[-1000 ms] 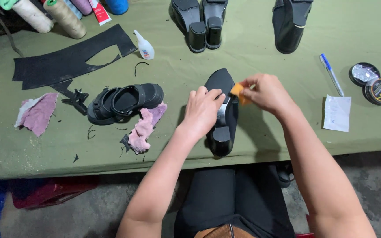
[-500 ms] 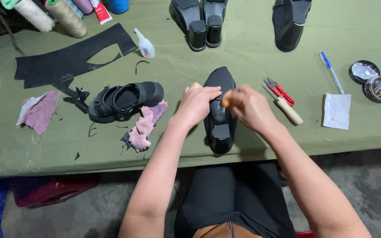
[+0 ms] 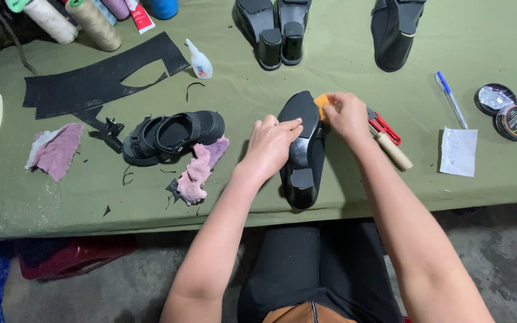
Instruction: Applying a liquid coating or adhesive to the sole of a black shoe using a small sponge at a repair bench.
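Shoe: a black shoe (image 3: 302,143) lies sole up on the green table (image 3: 342,66), near the front edge, before the person. Its long axis runs from the heel, near the person, to the toe, away from the person.
Left hand: the left hand (image 3: 270,146) lies flat on the left side of the sole, fingers stretched over the middle part. It presses down and does not close around the shoe.
Right hand: the right hand (image 3: 347,115) is at the toe end, on the right side, fingers closed narrow on a small orange piece (image 3: 322,100). The piece touches the edge of the toe. What it is, I cannot tell.
Relation: the shoe lies between both hands; the toe is nearer to the right hand, the middle and heel are nearer to the left.
Close by: a tool with red handles (image 3: 384,127) and a pale wooden handle (image 3: 395,151) lie just beside the right wrist.
Left of shoe: a pink rag (image 3: 198,170) and a black sandal (image 3: 172,134).
Further right: a pen (image 3: 450,98), a white paper (image 3: 459,151), two round tins (image 3: 507,112).
Far edge: more black shoes (image 3: 276,30), a glue bottle (image 3: 200,61), thread cones (image 3: 73,21).
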